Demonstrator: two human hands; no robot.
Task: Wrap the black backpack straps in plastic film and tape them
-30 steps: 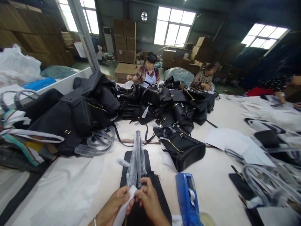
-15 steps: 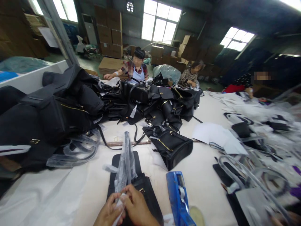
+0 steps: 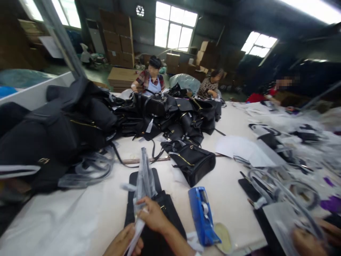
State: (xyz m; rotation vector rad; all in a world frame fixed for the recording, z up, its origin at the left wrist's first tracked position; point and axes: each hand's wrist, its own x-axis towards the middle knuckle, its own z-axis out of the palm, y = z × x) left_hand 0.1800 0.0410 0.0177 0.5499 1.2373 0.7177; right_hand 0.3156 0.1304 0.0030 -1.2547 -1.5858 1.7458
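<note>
A black bag [image 3: 157,239] with a small gold buckle lies flat on the table in front of me. Along it runs a strap [image 3: 144,177] covered in clear, wrinkled plastic film. My right hand [image 3: 154,215] pinches the wrapped strap over the middle of the bag. Lower down, my left hand [image 3: 124,239] has its fingers closed round the whitish lower end of the same strap. Right of the bag stands a blue tape dispenser [image 3: 197,206] with a roll of tape, apart from both hands.
Beyond my bag lies another black bag [image 3: 195,161] with a gold zip. A large heap of black bags [image 3: 66,131] covers the left and back. White sheets [image 3: 237,149] and plastic-wrapped straps [image 3: 282,181] fill the right, where another person's hand [image 3: 306,241] works. Several co-workers sit behind.
My hands have moved apart: the left has slid down toward the strap's lower end, while the right stays higher up on it. The whole view has shifted slightly.
</note>
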